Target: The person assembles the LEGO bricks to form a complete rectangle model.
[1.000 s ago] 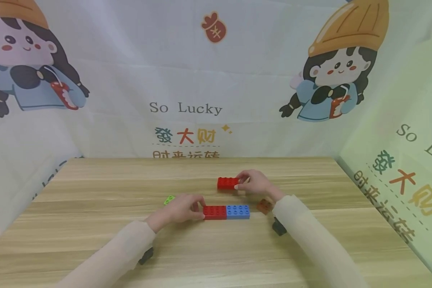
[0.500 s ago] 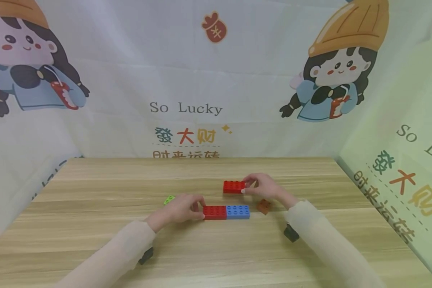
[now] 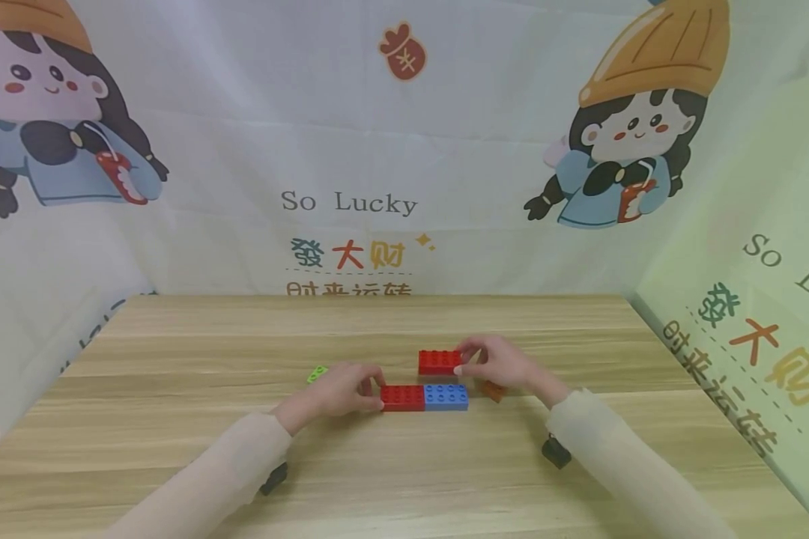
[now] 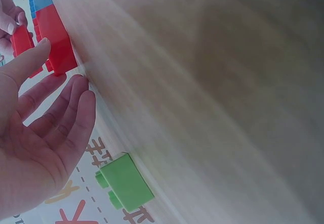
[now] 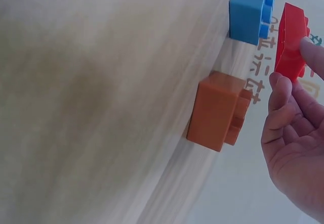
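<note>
In the head view a red building brick (image 3: 402, 397) and a blue building brick (image 3: 446, 397) lie end to end on the table, studs up. My left hand (image 3: 339, 389) steadies the left end of this red brick, thumb at the front and fingertips behind. A second red brick (image 3: 438, 362) is pinched at its right end by my right hand (image 3: 502, 363), just behind the row. In the right wrist view this held brick (image 5: 292, 42) is raised off the table, thumb on its studded side and fingers curled beneath.
An orange-brown brick (image 5: 216, 110) sits right of the blue one, partly covered by my right hand in the head view. A green brick (image 4: 126, 181) stands behind my left hand. Printed cloth (image 3: 485, 247) hangs around the wooden table (image 3: 391, 479).
My right hand has carried the second red brick rightward, then toward me, closer to the row. The left hand and the red-and-blue row have kept their place.
</note>
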Motion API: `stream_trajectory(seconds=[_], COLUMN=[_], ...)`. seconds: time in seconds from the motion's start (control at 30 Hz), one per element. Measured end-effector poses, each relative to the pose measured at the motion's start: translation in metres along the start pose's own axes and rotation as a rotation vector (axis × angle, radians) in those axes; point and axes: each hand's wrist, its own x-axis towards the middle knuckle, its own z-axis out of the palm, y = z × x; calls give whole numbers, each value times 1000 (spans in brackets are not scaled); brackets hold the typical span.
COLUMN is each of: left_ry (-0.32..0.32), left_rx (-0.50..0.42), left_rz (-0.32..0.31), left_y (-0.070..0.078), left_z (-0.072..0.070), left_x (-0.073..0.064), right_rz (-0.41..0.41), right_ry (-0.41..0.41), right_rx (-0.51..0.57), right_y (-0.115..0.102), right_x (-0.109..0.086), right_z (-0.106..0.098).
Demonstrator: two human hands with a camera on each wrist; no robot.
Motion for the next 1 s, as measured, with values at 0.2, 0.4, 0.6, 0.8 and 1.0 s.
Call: stream_trajectory(seconds=[0.2, 0.4, 0.6, 0.8, 1.0], left_ry=[4, 4, 2, 5, 7], left_rx=[2, -1, -6, -8, -8], left_rz=[10, 13, 4, 6, 19], left_y=[-1, -1, 0, 1, 0], left_z=[0, 0, 0, -1, 0], left_x=[0, 0, 0, 0, 0], right_rz=[-25, -79, -124, -153, -153], right_ry=[-2, -7, -17, 2, 24], right_rx=[4, 15, 21, 25, 11], right_y=[-2, -5, -5, -7, -9], right_x=[-5, -8, -11, -13, -15], right_z=[5, 10, 14, 18, 22])
